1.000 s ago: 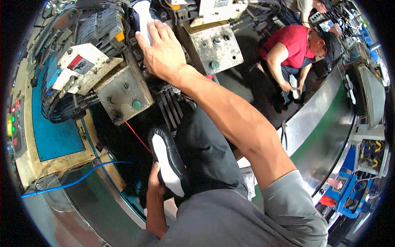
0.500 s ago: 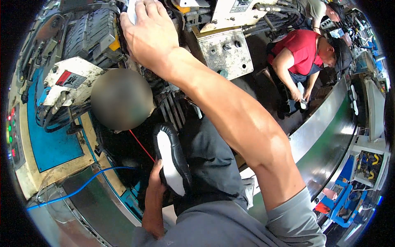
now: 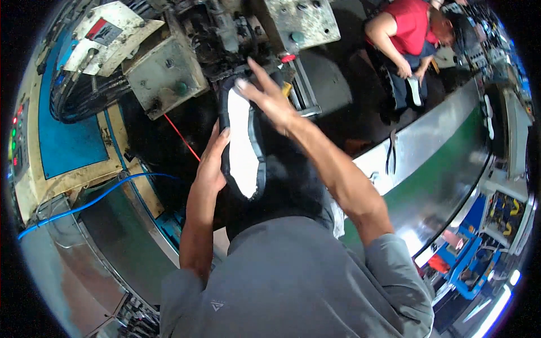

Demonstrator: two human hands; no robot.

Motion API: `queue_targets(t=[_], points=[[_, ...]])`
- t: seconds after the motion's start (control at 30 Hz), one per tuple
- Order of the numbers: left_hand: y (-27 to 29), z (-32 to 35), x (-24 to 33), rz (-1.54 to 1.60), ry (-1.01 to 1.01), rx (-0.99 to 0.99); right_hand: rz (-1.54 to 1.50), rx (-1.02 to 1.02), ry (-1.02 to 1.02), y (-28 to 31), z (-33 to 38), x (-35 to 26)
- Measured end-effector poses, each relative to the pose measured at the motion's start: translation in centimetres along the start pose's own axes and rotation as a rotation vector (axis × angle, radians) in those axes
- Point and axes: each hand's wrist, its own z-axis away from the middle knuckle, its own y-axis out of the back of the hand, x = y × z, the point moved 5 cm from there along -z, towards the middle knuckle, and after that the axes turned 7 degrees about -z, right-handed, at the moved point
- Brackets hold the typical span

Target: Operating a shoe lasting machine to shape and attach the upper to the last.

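Note:
A black shoe upper (image 3: 242, 146) with a white sole board facing up lies lengthwise in front of me, above my dark trousers. My left hand (image 3: 211, 164) is closed round its left side, thumb along the edge and the other fingers partly hidden beneath. Over the far right end of the shoe upper reaches my right hand (image 3: 273, 107). Its fingers are spread, with one fingertip at the white board's far end and another stretched beyond it. A dark, greasy machine (image 3: 222, 42) stands just past that end.
Control boxes (image 3: 166, 76) flank the machine, with a red button (image 3: 288, 58) near the right one. Pliers (image 3: 391, 152) lie on the metal edge of a green conveyor (image 3: 434, 191). A co-worker in red (image 3: 403, 28) handles a white-soled piece. A blue cable (image 3: 96, 203) runs at left.
My right hand has come back from the machine to the shoe upper's far end. The shoe upper has moved up and away from my body in my left hand. My view has shifted.

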Motion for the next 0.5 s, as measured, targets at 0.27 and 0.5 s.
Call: queue_targets(t=[0.27,0.5], points=[[-6.8,6.6,-5.4,-0.071,-0.036,-0.375,-0.929,0.17,-0.168,5.9,13.0,8.5],[-6.9,9.0,-9.5,-0.435,-0.229,-0.298,-0.784,0.328,0.063,6.6,16.7,7.7]])
